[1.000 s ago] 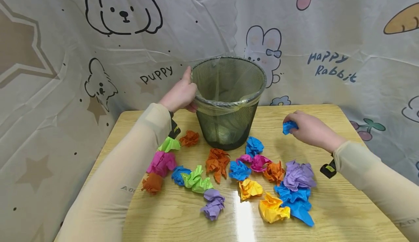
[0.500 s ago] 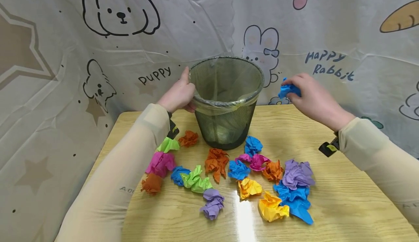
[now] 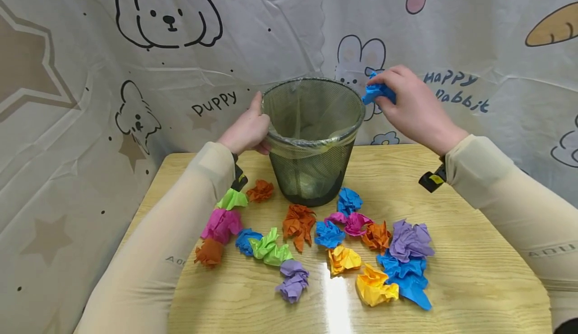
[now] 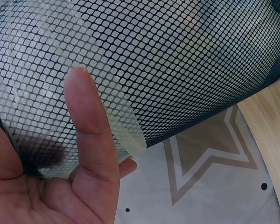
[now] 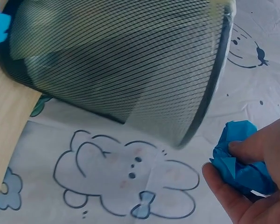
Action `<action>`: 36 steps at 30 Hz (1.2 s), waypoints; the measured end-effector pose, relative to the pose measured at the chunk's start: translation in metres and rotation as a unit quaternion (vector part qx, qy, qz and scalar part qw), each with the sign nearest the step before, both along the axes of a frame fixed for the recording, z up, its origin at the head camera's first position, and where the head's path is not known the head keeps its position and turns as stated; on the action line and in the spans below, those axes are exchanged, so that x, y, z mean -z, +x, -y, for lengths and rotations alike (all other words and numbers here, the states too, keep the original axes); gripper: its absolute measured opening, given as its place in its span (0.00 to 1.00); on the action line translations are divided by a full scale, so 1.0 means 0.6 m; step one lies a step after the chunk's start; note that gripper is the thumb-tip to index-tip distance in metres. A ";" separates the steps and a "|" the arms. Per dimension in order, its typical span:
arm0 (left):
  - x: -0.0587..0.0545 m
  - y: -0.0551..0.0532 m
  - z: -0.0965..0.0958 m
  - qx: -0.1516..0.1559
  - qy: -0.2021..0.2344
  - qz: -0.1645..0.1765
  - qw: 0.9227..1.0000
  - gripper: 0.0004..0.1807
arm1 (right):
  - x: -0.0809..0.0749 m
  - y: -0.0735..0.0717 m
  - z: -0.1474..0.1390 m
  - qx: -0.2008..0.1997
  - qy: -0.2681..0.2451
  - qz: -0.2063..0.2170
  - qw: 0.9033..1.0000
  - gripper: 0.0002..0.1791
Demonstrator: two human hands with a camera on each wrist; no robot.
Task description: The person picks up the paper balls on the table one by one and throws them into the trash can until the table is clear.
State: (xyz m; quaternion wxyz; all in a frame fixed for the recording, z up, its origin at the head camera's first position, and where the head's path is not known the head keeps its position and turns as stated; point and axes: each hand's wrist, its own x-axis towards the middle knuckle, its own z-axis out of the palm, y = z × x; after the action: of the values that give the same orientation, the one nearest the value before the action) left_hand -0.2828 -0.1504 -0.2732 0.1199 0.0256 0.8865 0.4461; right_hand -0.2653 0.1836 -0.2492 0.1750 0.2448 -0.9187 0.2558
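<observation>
Early stage, by my judgement. Mesh wastebasket (image 3: 311,171) stands toward the tabletop's (image 3: 478,279) far edge; contents can't be told. Many crumpled papers (image 3: 271,249) remain out, strewn mid-tabletop between its foot and the near edge. Your right hand (image 3: 414,104) pinches a blue crumpled paper (image 3: 379,92) just off the right rim; your left hand (image 3: 246,128), finger straight, touches the left side.
</observation>
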 end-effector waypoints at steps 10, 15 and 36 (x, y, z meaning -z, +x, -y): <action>-0.001 0.002 0.001 0.000 0.002 0.001 1.000 0.40 | -0.025 -0.017 0.061 -0.032 0.024 -0.006 0.999 0.17; -0.001 0.002 0.001 -0.001 0.000 -0.001 1.000 0.39 | -0.028 -0.024 0.091 -0.057 0.045 0.013 0.997 0.16; 0.001 0.003 0.002 -0.001 0.004 -0.001 1.000 0.40 | -0.011 -0.051 0.158 -0.097 0.179 0.116 0.972 0.25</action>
State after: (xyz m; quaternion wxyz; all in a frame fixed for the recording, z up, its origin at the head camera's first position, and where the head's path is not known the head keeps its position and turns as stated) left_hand -0.2813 -0.1514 -0.2738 0.1184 0.0257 0.8847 0.4502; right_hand -0.2957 0.0888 -0.2428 -0.0053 0.3284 -0.9356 0.1295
